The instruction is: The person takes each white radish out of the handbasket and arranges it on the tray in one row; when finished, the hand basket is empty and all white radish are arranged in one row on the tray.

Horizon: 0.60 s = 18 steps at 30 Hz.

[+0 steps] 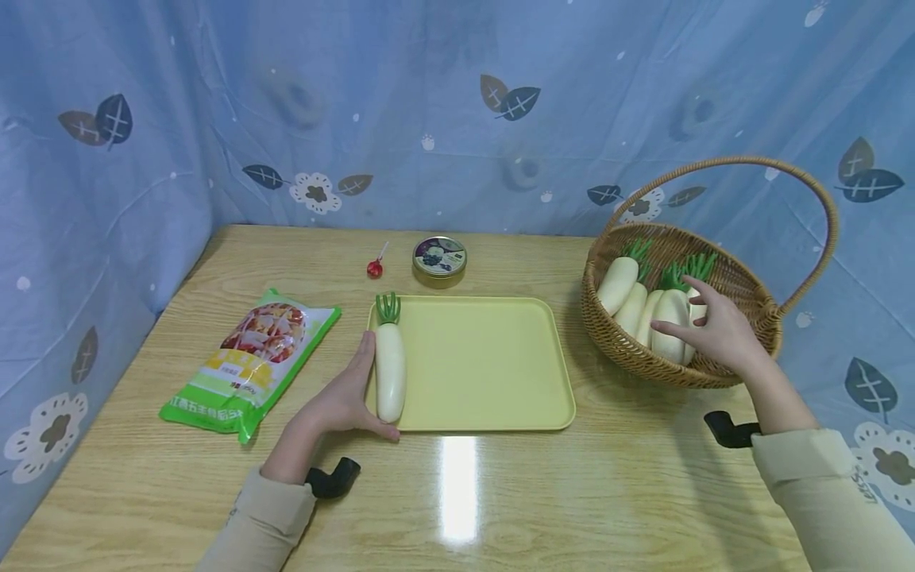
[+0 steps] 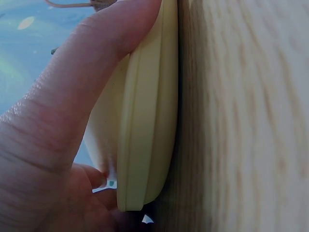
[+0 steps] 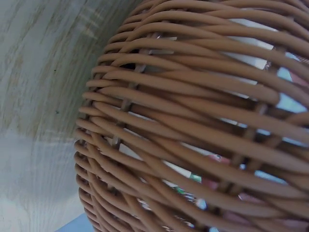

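Observation:
My left hand (image 1: 348, 397) lies along the left side of a yellow tray (image 1: 479, 365), its fingers at the left rim and its thumb by the front edge. A white radish (image 1: 390, 373) with green tops lies on the tray beside that hand. In the left wrist view the thumb (image 2: 87, 72) overlaps the tray's rim (image 2: 140, 135). Over on the right, my right hand (image 1: 718, 326) reaches inside a wicker basket (image 1: 643, 361). Thumb and fingers stand apart over a white radish (image 1: 669, 327). Only the basket's woven side (image 3: 193, 96) shows in the right wrist view, the hand hidden.
More white radishes (image 1: 619, 284) lie in the basket beneath its tall arched handle (image 1: 822, 191). A green and white food packet (image 1: 250, 361) lies left of the tray. Behind it are a red lollipop (image 1: 375, 268) and a round tin (image 1: 439, 258). A blue curtain (image 1: 429, 119) surrounds the table.

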{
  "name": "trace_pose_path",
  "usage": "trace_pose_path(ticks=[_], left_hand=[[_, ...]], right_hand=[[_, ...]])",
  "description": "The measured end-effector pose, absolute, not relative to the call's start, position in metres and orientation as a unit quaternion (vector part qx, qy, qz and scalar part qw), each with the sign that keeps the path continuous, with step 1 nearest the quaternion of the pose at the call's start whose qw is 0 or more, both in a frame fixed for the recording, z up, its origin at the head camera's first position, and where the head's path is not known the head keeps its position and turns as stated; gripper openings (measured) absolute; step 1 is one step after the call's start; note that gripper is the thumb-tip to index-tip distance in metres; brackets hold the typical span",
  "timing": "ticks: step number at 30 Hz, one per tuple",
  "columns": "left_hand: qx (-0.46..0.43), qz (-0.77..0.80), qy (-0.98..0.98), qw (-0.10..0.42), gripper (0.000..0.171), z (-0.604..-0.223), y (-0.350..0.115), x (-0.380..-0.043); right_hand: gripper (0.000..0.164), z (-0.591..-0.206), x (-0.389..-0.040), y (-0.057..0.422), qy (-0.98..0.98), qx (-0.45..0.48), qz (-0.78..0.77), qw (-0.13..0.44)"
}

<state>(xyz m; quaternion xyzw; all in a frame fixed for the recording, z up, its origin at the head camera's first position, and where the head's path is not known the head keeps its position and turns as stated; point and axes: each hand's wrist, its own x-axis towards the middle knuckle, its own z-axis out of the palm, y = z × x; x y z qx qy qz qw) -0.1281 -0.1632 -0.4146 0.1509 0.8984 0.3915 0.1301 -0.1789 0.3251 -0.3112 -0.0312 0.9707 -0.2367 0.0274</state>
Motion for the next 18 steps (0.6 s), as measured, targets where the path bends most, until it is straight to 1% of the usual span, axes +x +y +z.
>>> trace_pose_path(ticks=[13,18], left_hand=[[0.145,0.392,0.898,0.133,0.150,-0.4132,-0.1630,-0.1279],[0.147,0.392,0.898,0.133,0.150,-0.4135,-0.1634,-0.1279]], right_hand=[[0.098,-0.3176,-0.1841,0.3314,0.972,-0.022,-0.225,0.059],[0.100,-0.3186,-0.1856,0.3321,0.971,-0.022,-0.225,0.083]])
